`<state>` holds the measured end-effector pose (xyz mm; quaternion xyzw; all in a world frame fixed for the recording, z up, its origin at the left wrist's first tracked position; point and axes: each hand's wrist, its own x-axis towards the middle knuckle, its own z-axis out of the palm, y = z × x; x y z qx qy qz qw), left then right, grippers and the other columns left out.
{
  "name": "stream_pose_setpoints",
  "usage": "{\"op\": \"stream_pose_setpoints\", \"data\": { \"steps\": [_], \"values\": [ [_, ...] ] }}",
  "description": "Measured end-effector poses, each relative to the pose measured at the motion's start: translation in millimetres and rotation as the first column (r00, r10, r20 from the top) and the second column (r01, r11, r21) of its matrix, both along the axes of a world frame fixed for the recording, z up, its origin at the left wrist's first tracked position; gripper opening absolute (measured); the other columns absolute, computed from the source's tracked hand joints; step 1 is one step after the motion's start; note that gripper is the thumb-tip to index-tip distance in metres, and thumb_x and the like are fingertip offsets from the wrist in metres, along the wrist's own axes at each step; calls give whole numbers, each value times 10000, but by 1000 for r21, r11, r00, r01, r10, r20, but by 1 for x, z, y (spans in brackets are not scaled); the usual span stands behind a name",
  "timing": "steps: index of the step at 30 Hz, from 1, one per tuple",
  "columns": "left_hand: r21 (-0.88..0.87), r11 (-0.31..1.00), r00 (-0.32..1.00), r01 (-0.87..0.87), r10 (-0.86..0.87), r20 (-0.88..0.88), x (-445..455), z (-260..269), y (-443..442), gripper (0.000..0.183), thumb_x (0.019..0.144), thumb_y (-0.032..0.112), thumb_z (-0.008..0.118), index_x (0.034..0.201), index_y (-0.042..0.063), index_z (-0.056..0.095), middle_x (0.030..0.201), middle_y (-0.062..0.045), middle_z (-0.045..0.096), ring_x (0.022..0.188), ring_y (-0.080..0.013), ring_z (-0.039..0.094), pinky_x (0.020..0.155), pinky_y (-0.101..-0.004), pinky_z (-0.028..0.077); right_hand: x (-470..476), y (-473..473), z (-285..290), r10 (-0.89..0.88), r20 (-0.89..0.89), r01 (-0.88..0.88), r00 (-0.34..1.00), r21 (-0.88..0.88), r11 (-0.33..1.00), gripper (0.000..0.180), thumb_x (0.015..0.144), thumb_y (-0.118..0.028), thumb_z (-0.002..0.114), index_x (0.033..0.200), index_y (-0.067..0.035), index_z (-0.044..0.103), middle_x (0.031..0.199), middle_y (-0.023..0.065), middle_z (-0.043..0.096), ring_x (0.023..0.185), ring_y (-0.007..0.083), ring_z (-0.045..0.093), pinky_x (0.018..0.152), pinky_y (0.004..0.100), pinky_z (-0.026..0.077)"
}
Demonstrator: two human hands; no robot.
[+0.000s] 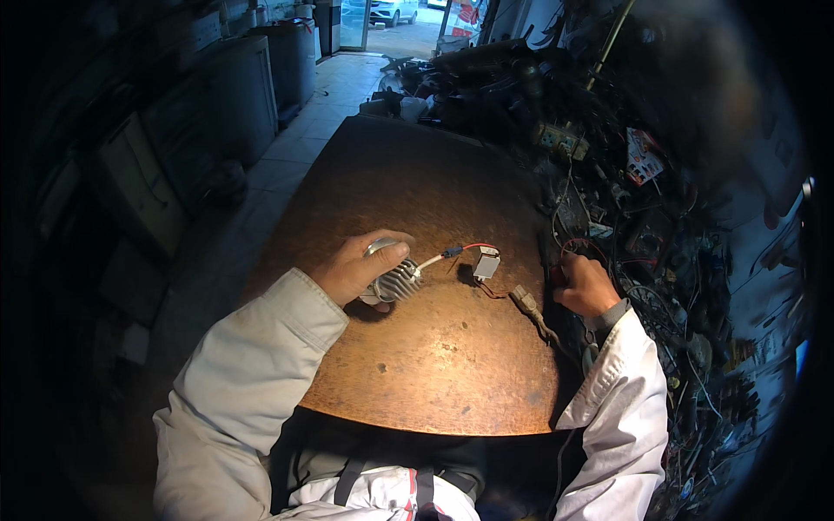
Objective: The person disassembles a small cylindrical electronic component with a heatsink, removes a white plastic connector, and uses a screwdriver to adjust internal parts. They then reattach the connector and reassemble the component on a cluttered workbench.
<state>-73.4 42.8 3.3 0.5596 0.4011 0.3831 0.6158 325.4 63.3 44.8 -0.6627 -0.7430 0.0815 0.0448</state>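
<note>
My left hand (368,264) grips a round metal lamp with a finned heat sink (399,281) over the wooden table (430,365). A pale lead runs from the lamp to a dark blue connector (451,251), and a red wire continues to a small silver-grey box (487,264). From the box's lower side, thin brown wires lead to a beige plug connector (523,298) on a cable towards the right edge. My right hand (585,285) is at the table's right edge, its fingers curled around a small dark red thing, mostly hidden, beside a red wire (586,241).
Tangled cables and parts (645,241) crowd the right side, with a power socket block (561,142) among them. More dark items (482,71) are heaped beyond the table's far edge. Cabinets (244,98) line the left, across a tiled floor (287,156).
</note>
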Motion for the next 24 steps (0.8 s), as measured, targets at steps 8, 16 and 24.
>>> {"op": "stream_pose_setpoints", "data": {
  "steps": [8,16,24],
  "values": [
    [-26,999,996,-25,27,87,-1,-5,3,508,1088,328,597,1445,-29,548,932,-114,750,711,-171,736,583,-313,610,-8,-39,79,210,-664,183,718,471,863,182,917,-55,775,978,-10,609,771,37,673,669,97,648,594,267,524],
    [62,993,995,-99,98,23,-19,7,6,449,1083,321,580,1382,-14,584,901,-113,759,677,-149,719,539,-309,586,-89,-61,23,299,-947,-45,116,295,954,274,991,-52,713,1225,87,687,855,83,729,663,136,700,608,261,578],
    [30,985,980,-168,170,-100,-12,17,-3,396,1093,289,547,1348,-4,624,915,-74,757,702,-112,698,595,-260,559,-93,-75,-27,140,-971,-35,195,135,990,202,954,-84,764,1104,49,734,793,20,691,633,54,598,566,221,474]
  ]
}}
